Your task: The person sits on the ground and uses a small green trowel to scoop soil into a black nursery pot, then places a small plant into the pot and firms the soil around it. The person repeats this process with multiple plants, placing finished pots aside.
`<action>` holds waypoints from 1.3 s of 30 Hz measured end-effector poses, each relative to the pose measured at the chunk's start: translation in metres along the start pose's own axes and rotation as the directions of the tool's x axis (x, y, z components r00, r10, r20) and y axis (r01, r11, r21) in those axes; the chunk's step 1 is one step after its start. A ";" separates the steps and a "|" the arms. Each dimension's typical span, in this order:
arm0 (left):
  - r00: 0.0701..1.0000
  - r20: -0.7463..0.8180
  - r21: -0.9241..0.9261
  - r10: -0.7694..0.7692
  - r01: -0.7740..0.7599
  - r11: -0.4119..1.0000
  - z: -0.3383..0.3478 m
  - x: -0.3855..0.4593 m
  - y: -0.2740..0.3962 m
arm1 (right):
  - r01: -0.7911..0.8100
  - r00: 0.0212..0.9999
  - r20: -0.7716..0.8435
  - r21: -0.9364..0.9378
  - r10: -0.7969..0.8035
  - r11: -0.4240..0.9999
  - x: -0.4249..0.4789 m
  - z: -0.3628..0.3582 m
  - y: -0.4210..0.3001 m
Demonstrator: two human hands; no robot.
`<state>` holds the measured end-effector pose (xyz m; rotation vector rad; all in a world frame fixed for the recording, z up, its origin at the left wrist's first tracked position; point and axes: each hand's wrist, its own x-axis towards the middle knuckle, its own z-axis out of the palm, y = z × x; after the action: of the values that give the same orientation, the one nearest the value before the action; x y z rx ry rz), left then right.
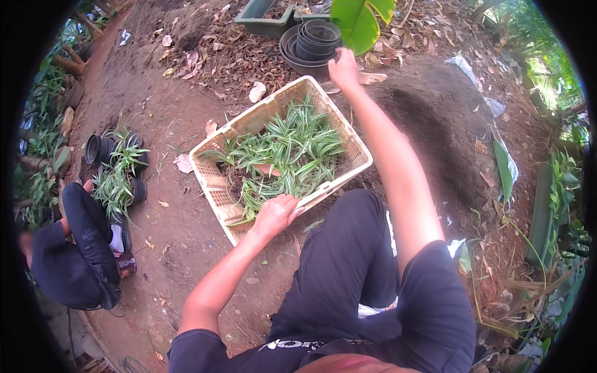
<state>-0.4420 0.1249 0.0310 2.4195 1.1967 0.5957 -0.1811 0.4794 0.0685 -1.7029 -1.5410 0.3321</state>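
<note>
A cream plastic crate (pixel 284 158) stands tilted across the ground before me, holding many green-and-white striped spider plants (pixel 298 144). My left hand (pixel 276 215) lies at the crate's near rim, its fingers curled over the edge. My right arm reaches past the crate's right side, and my right hand (pixel 344 69) is at the rim of the stacked black plastic pots (pixel 317 42), its fingertips at their right edge. Whether it grips a pot is not clear. A large green leaf (pixel 357 23) hangs just beyond that hand.
Green rectangular planters (pixel 266 21) stand at the far edge. On the left, a person (pixel 74 252) in dark clothes sits beside potted spider plants (pixel 114 186) and black pots (pixel 99 149). A dark soil mound (pixel 433 121) lies right of the crate; dry leaves (pixel 242 51) cover ground behind it.
</note>
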 end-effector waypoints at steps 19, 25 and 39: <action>0.997 0.058 0.011 -0.055 0.055 0.998 -0.006 0.009 -0.003 | 0.272 0.956 0.183 -0.249 -0.230 0.930 0.071 0.076 0.028; 0.997 0.052 -0.002 -0.063 0.064 0.998 -0.006 0.006 0.000 | 0.398 0.917 0.078 -0.223 -0.391 0.890 0.066 0.024 0.014; 0.998 0.032 0.089 -0.056 0.053 0.995 0.003 -0.007 0.007 | 0.085 0.996 0.014 -0.011 -0.085 0.996 -0.133 -0.318 0.007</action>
<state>-0.4394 0.1149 0.0306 2.4496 1.2961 0.4933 0.0044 0.2373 0.2281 -1.6417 -1.6228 0.2919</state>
